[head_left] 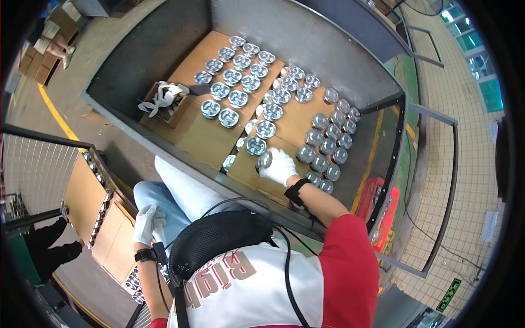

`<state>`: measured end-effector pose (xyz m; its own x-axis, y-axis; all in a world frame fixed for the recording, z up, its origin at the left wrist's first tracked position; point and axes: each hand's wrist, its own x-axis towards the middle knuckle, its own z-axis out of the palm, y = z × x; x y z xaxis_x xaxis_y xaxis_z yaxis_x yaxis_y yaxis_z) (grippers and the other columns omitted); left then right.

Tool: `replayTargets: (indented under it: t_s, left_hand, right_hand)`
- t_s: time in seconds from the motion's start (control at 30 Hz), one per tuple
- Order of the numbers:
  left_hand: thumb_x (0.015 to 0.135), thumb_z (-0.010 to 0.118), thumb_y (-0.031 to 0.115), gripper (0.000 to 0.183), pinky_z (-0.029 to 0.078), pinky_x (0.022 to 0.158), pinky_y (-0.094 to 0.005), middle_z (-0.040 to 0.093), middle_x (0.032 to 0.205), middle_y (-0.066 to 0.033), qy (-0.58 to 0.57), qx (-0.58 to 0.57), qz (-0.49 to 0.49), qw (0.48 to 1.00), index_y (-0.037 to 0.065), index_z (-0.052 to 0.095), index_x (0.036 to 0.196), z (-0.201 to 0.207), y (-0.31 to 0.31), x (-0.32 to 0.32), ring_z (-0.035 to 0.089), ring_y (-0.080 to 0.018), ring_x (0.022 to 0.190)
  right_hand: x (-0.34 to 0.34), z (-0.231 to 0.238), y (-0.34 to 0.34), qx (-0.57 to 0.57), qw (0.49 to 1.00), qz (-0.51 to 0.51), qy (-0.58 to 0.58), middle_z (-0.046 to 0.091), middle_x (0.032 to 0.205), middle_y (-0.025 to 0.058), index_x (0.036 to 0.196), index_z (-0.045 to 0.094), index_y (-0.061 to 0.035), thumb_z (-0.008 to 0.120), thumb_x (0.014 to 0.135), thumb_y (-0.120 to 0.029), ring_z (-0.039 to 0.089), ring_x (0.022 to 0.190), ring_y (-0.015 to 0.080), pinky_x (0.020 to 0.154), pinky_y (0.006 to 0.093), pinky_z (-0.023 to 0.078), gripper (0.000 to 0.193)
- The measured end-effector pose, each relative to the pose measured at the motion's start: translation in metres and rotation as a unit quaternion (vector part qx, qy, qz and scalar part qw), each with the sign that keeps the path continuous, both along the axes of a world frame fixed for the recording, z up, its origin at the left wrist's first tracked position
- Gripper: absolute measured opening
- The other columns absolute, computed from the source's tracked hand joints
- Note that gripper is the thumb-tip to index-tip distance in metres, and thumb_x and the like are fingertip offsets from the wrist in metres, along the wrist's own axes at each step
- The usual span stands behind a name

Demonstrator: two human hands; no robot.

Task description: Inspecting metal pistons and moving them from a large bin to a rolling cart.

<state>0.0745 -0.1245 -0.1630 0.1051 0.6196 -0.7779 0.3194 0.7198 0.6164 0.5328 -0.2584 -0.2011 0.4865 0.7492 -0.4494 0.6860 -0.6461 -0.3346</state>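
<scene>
My right hand (280, 167), in a white glove, grips a shiny metal piston (264, 160) at its side, low over the cardboard in a big metal bin (164, 143). Just beyond it is the front piston (256, 146) of a row that runs away from me. More pistons (229, 117) stand in rows at the left, showing their hollowed faces. To the right, another group of pistons (328, 146) has smooth round tops showing. My left hand (146, 224), also gloved, rests against my left thigh with its fingers loosely extended, apart from any piston.
A small carton (174, 112) holding white gloves or cloths sits in the bin's left corner. Cardboard sheets (208, 136) line the bin. Left of me stands a wire cart (82, 197) with cardboard and pistons. A red crate (377, 205) lies at the right; another person's legs (54, 49) show far left.
</scene>
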Motion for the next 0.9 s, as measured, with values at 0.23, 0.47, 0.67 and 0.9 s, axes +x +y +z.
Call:
replayTargets:
  t_s: [0.23, 0.47, 0.67, 0.9]
  left_hand:
    - [0.099, 0.062, 0.03, 0.036, 0.056, 0.075, -0.0309, 0.071, 0.096, -0.0083, -0.151, 0.159, -0.043, 0.975, 0.001, 0.063, 0.119, 0.105, 0.029, 0.049, 0.07, -0.0169, 0.081]
    - [0.103, 0.054, 0.03, 0.044, 0.053, 0.094, -0.0379, 0.064, 0.124, -0.0128, -0.476, 0.198, -0.005, 0.857, 0.0, 0.053, 0.135, 0.172, 0.018, 0.071, 0.064, -0.022, 0.11]
    - [0.097, 0.056, 0.019, 0.045, 0.055, 0.095, -0.0469, 0.062, 0.129, -0.0183, -0.659, 0.107, 0.237, 0.706, 0.0, 0.049, 0.138, 0.126, -0.001, 0.034, 0.065, -0.0312, 0.111]
    - [0.099, 0.047, 0.023, 0.041, 0.056, 0.07, -0.0341, 0.065, 0.121, -0.018, -0.728, 0.081, 0.297, 0.613, -0.001, 0.052, 0.132, 0.077, -0.014, -0.014, 0.068, -0.0253, 0.095]
  right_hand:
    - [-0.049, 0.173, 0.097, 0.356, 0.898, 0.232, -0.116, 0.058, 0.118, 0.0175, 0.134, 0.053, -0.0111, 0.082, 0.057, -0.034, 0.058, 0.107, 0.0377, 0.089, 0.0483, 0.049, 0.085]
    - [-0.169, 0.269, 0.143, 0.536, 0.721, 0.439, -0.04, 0.06, 0.114, 0.0176, 0.132, 0.052, -0.0013, 0.086, 0.059, -0.04, 0.058, 0.094, 0.0381, 0.084, 0.0465, 0.05, 0.09]
    - [-0.244, 0.266, 0.161, 0.542, 0.663, 0.515, 0.038, 0.061, 0.122, 0.0179, 0.133, 0.053, -0.0008, 0.091, 0.063, -0.041, 0.062, 0.105, 0.0343, 0.091, 0.043, 0.05, 0.089]
    - [-0.242, 0.228, 0.178, 0.445, 0.747, 0.485, 0.092, 0.061, 0.121, 0.0208, 0.131, 0.055, 0.001, 0.082, 0.077, -0.022, 0.065, 0.1, 0.0333, 0.087, 0.0403, 0.054, 0.065]
